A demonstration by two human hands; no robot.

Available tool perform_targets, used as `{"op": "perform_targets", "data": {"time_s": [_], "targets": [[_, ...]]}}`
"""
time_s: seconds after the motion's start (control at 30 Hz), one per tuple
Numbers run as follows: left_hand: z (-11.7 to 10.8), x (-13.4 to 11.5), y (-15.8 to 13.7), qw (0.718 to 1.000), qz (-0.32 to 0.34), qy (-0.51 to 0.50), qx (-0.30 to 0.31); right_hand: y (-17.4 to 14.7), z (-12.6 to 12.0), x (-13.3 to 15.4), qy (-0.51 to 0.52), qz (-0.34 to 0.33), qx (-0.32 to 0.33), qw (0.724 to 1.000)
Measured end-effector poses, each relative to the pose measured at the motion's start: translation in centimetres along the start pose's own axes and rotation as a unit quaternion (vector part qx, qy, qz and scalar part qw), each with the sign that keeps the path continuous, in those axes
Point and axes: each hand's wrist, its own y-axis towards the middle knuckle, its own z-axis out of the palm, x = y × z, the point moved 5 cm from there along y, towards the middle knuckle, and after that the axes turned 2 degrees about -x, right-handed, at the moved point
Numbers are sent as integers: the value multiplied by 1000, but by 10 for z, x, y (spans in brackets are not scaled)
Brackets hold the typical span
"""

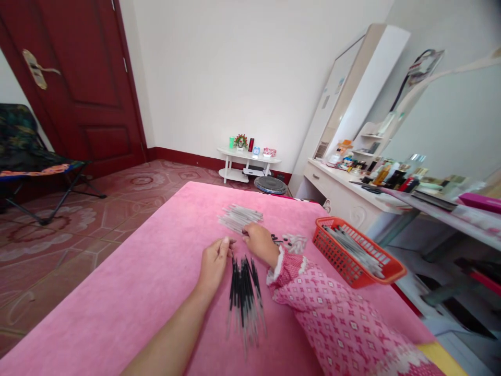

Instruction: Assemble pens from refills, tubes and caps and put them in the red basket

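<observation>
My left hand [213, 261] is closed in a pinch over the pink cloth, thumb against the fingers. A small dark bit shows at its fingertips, too small to name. My right hand [259, 241], in a pink patterned sleeve, is closed at the near edge of a pile of thin whitish see-through sticks [240, 216]. Something dark shows at its fingertips, and I cannot make out what. Just below both hands lies a bundle of slim pen-like sticks [243, 287], black at the far end and clear grey at the near end. Small white and black caps [295, 243] lie right of my right hand.
The pink cloth [148, 271] covers the table. At its right edge stands an orange basket [352, 269] holding several grey sticks. Farther right is a white dressing table [344, 183] with bottles. A low white stand [250, 155] is by the wall, and a folding chair [35, 156] is at left.
</observation>
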Motion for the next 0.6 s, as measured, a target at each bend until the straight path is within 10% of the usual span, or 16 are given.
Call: {"op": "perform_targets", "data": {"time_s": [0.33,0.6], "targets": [[2,4,2,1000,2,-2,-15,-6,-13,11,-4,25,5,1000],[7,5,0,975,-92,-202,-21,-65,-46,15,54,-27,-1,998]]}}
